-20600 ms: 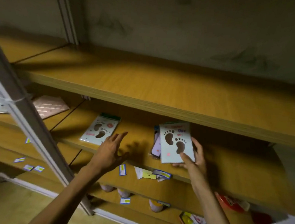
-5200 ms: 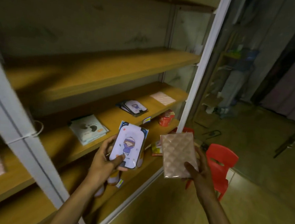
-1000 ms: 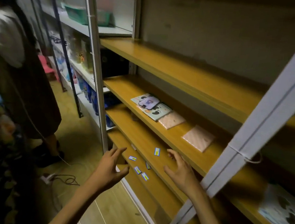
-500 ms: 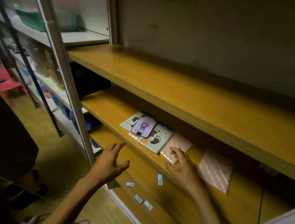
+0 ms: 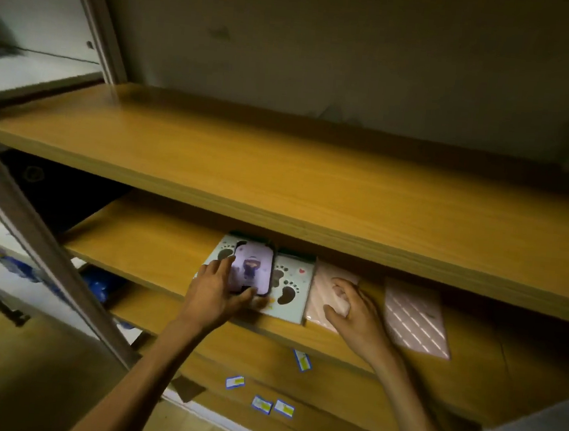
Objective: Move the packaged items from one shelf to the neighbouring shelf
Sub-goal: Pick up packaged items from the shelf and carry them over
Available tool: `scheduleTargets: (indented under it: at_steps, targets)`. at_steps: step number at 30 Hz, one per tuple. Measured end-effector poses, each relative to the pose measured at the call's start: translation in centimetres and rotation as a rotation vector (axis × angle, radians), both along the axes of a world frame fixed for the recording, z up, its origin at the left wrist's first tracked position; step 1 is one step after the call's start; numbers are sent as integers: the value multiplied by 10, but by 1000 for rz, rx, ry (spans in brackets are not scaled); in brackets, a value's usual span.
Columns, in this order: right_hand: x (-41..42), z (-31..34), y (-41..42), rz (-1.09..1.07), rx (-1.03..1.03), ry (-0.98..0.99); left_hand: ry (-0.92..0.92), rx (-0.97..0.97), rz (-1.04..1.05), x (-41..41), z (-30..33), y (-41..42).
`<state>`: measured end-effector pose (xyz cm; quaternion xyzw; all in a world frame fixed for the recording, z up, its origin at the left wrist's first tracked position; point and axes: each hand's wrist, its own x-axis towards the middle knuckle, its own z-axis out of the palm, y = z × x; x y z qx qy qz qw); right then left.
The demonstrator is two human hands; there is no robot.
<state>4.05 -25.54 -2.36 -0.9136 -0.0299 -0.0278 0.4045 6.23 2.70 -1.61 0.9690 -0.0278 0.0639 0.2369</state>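
Observation:
Several flat packets lie in a row on the middle wooden shelf (image 5: 150,238). A purple cartoon pack (image 5: 254,267) sits on top of pale footprint packets (image 5: 290,293). My left hand (image 5: 216,295) grips the purple pack, fingers on its left edge and thumb under its near end. To the right lies a plain pink packet (image 5: 321,289); my right hand (image 5: 357,312) is curled on it, thumb at its near edge. A pink striped packet (image 5: 414,324) lies further right, untouched.
The upper shelf board (image 5: 279,180) overhangs the packets and hides their far ends. A grey metal upright (image 5: 43,245) slants down the left. Small blue-and-yellow price labels (image 5: 302,360) stick to the lower shelf edges. A dark object (image 5: 55,188) sits in the neighbouring bay at left.
Both hands have reached forward onto the middle shelf. The left hand, empty and in the air before, now grips the purple pack; the right hand has closed on the pink packet.

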Motion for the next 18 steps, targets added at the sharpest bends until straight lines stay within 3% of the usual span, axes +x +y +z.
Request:
scheduleTargets:
  at_steps: [5,9,18]
  targets:
    - [-6,-2,25,-91,-29,-25,126,95,3,31,-12,4]
    - [-17,-9,40,-167,-43,-40,83,71,-57,40,-22,0]
    - [-40,-18,54,-280,-19,-58,38,-468,-202,48,-26,12]
